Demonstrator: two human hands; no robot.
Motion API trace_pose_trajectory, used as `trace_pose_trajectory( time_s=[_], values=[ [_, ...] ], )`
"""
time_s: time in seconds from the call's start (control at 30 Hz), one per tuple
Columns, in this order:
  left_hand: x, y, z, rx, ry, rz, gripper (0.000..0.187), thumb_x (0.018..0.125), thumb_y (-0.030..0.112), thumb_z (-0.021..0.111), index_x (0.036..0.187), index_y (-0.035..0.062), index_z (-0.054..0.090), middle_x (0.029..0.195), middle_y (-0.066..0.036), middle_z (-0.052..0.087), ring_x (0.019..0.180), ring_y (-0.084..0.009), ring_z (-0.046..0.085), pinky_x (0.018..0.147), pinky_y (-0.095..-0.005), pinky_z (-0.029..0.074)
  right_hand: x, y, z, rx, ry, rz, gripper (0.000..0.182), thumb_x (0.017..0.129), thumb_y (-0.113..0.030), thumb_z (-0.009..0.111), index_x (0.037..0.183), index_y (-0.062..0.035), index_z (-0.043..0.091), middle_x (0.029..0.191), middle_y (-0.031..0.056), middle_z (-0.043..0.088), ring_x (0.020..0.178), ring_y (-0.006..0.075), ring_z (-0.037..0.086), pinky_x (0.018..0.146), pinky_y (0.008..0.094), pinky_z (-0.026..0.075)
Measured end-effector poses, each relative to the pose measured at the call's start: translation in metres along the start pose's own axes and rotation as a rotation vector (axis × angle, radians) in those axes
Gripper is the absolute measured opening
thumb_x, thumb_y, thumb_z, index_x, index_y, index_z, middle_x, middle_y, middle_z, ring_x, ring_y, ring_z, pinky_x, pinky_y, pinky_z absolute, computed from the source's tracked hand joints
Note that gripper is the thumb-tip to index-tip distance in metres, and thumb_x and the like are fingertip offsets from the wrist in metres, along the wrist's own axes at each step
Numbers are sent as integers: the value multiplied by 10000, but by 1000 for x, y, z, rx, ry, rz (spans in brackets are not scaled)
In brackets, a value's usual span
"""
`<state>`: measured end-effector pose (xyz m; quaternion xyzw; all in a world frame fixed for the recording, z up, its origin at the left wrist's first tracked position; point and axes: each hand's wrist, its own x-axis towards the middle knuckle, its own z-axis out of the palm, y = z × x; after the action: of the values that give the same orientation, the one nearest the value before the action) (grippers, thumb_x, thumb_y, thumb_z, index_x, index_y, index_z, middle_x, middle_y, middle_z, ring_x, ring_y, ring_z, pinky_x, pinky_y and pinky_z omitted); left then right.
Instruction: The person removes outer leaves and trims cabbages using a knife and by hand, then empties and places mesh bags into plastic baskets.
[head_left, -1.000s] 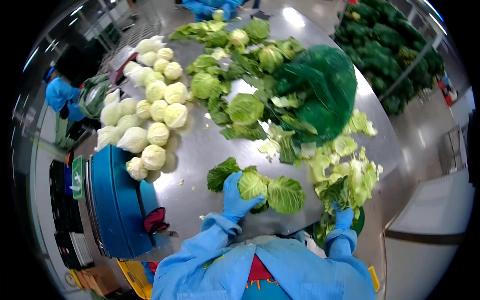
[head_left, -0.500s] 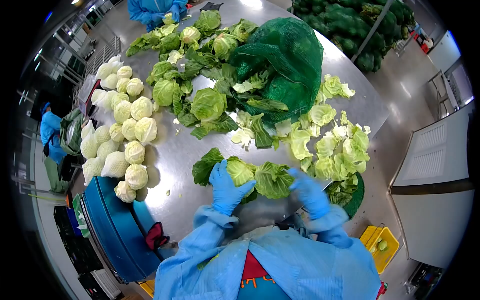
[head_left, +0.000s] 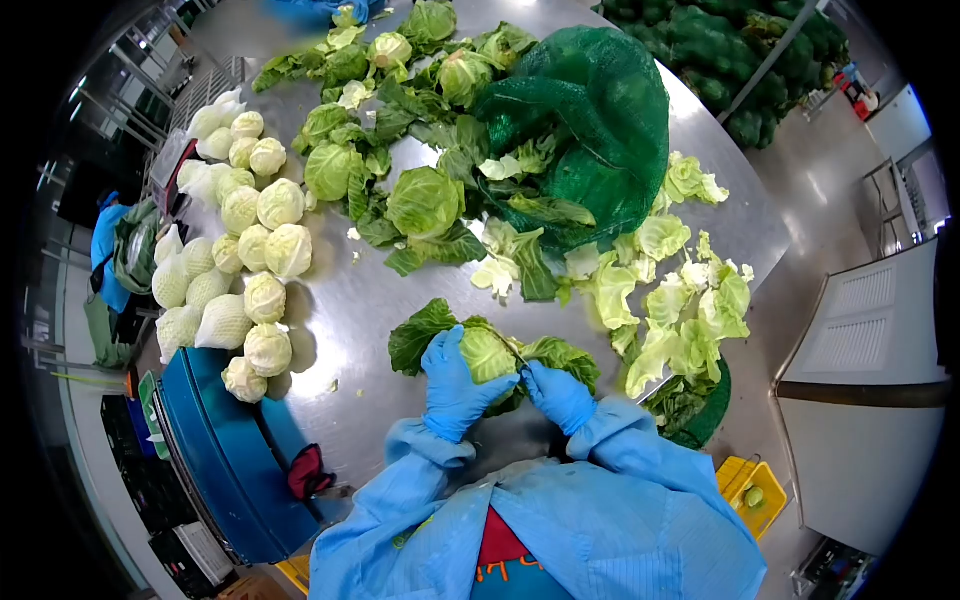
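Note:
On the steel table before me lies a cabbage (head_left: 489, 357) with its outer leaves spread to both sides. My left hand (head_left: 452, 388), in a blue glove, is wrapped round its left side and front. Close at its right side, my gloved right hand (head_left: 558, 395) has its fingers closed round a thin, dark, knife-like tool (head_left: 512, 352), which reaches up along the edge of the head. Loose green leaves (head_left: 562, 358) fan out behind the right hand. The tool's handle is hidden in the fist.
Trimmed cabbages (head_left: 281, 202), some in white foam nets, stand in rows at left. Untrimmed cabbages (head_left: 425, 203) and a green mesh bag (head_left: 615, 150) lie farther back. Torn leaves (head_left: 690, 300) cover the right side. A blue bin (head_left: 215, 450) stands at the table's left edge.
My right hand, blurred and farther right before, has moved left to the cabbage's side. My left hand stays on the cabbage. The view has shifted slightly.

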<state>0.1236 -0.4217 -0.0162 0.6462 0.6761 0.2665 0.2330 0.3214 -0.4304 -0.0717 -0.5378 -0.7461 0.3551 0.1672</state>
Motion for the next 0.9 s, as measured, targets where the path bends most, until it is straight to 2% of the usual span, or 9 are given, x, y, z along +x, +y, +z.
trace_pose_trajectory(
  time_s=[0.1, 0.27, 0.4, 0.6, 0.7, 0.8, 0.83, 0.87, 0.9],
  values=[
    [4, 2, 3, 64, -1, 14, 1014, 555, 468, 892, 1317, -8, 421, 1231, -191, 471, 1163, -358, 445, 1015, -444, 358, 8, -5, -8, -29, -125, 78, 168, 949, -234, 502, 1018, -81, 497, 766, 222, 624, 671, 426, 614, 580, 529, 477],
    [12, -1, -2, -40, -57, -48, 1011, 553, 453, 901, 1316, -10, 426, 1245, -196, 462, 1180, -362, 429, 1021, -442, 354, 25, -30, -25, -116, -283, 219, 183, 901, -194, 533, 1020, -62, 492, 765, 228, 630, 707, 434, 630, 609, 537, 486],
    [10, 4, 5, 16, 8, -24, 995, 556, 440, 904, 1312, -5, 434, 1249, -196, 461, 1175, -362, 434, 1023, -434, 360, 38, -25, -2, -102, -213, 323, 203, 878, -169, 533, 993, -6, 493, 791, 235, 650, 745, 431, 647, 642, 524, 502],
    [8, 1, -3, -56, -45, -42, 996, 579, 436, 895, 1328, -14, 417, 1274, -219, 442, 1182, -375, 439, 1034, -451, 352, 22, -26, -7, -167, -305, 300, 205, 907, -208, 514, 997, -23, 522, 807, 249, 655, 739, 428, 650, 641, 536, 500],
    [-1, -30, 9, -319, 107, -142, 971, 593, 411, 897, 1324, -13, 419, 1270, -204, 466, 1205, -344, 439, 1048, -427, 356, -9, -7, 21, -135, -321, 368, 218, 940, -251, 493, 971, -37, 523, 798, 260, 642, 725, 435, 638, 644, 548, 492],
    [-8, -66, -8, -889, 7, -245, 904, 652, 373, 870, 1337, -9, 421, 1290, -152, 513, 1189, -266, 507, 1037, -373, 408, 12, 5, 37, -92, -172, 350, 218, 947, -257, 489, 970, -42, 519, 777, 273, 627, 704, 442, 628, 636, 558, 482],
    [-10, -75, -11, -1012, 23, -272, 877, 670, 355, 858, 1339, -11, 423, 1294, -148, 516, 1180, -259, 516, 1033, -371, 415, 21, 28, 55, -107, -34, 151, 195, 952, -240, 483, 963, -49, 522, 742, 281, 600, 625, 460, 589, 587, 543, 475],
    [-16, -86, -16, -1129, 34, -301, 850, 689, 337, 845, 1341, -12, 426, 1297, -145, 518, 1171, -253, 525, 1028, -369, 423, 32, 36, 57, -129, 34, 101, 204, 966, -238, 491, 1013, -49, 551, 699, 249, 591, 529, 416, 565, 528, 493, 473],
    [-26, -96, -23, -1246, 41, -336, 823, 708, 319, 833, 1343, -13, 429, 1300, -141, 521, 1162, -247, 534, 1023, -367, 430, 40, 30, 44, 102, -20, 222, 234, 980, -263, 480, 1016, -47, 562, 685, 210, 614, 521, 357, 587, 520, 464, 484]
  ],
)
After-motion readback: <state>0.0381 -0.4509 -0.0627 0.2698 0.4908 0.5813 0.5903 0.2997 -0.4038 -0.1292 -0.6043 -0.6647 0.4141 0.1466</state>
